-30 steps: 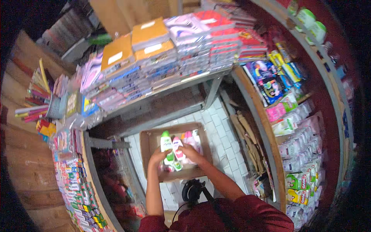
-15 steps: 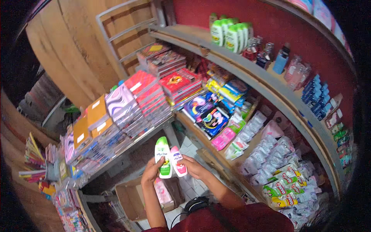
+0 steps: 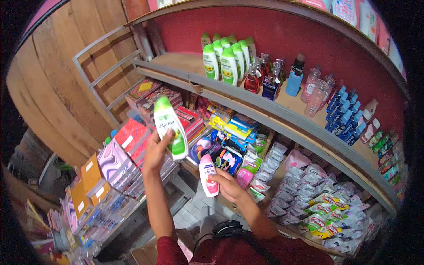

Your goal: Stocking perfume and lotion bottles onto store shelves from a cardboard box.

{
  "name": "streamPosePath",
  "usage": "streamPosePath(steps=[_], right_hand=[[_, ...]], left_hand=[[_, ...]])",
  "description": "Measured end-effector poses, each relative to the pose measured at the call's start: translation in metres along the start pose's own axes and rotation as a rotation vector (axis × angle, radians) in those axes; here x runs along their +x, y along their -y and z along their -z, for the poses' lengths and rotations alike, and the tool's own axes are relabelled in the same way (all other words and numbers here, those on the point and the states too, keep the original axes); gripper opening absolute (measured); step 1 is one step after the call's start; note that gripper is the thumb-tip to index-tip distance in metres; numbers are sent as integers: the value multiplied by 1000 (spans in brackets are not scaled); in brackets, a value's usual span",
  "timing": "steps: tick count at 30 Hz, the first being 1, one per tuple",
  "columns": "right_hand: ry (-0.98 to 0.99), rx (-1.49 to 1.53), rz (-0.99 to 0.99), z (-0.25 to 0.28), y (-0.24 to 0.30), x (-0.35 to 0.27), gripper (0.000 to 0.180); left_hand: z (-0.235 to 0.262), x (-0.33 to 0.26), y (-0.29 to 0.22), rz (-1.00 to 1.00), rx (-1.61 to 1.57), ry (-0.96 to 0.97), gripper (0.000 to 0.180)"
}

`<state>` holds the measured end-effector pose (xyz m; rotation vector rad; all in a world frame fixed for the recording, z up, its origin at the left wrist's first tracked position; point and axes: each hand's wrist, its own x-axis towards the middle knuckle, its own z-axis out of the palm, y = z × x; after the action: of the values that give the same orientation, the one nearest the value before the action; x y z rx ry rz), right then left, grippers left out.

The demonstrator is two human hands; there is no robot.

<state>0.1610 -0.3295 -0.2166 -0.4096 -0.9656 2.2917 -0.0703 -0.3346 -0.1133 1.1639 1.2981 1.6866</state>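
Observation:
My left hand [image 3: 155,152] is raised and holds a white bottle with a green cap [image 3: 170,128], tilted slightly, in front of the stacked packs. Lower and to the right, my right hand [image 3: 227,185] grips a smaller white and pink bottle [image 3: 208,175], upright. On the wooden upper shelf [image 3: 185,66] stand several matching green-capped white bottles [image 3: 225,59], well above and to the right of the raised bottle.
Red, blue and clear bottles [image 3: 282,81] line the same shelf. Colourful sachets and packets [image 3: 309,194] fill the lower shelf at right. Stacks of flat packs [image 3: 115,163] lie on a metal rack at left. A cardboard box edge [image 3: 145,255] shows below.
My view has swung up from the cardboard box on the floor to the shelves. Both hands have lifted the bottles out of the box; the left now holds the green-capped bottle higher.

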Motion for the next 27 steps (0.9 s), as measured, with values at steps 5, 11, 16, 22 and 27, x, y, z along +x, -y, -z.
streamPosePath(steps=[5,11,16,22,27], right_hand=[[-88,-71,138,-9,16,50,32],[-316,-433,178,-59,60,142,36],[-329,-724,453,-109,125,185,43],[-549,-1232,824,-136,216,269,40],[-797,-1664,802,-135,284,346,43]], left_hand=[[9,125,-44,-171,7,147,34],[20,264,-69,-223,80,249,35],[22,377,-68,-241,291,391,38],[5,474,-45,-237,347,549,39],[-9,529,-21,-125,518,607,39]])
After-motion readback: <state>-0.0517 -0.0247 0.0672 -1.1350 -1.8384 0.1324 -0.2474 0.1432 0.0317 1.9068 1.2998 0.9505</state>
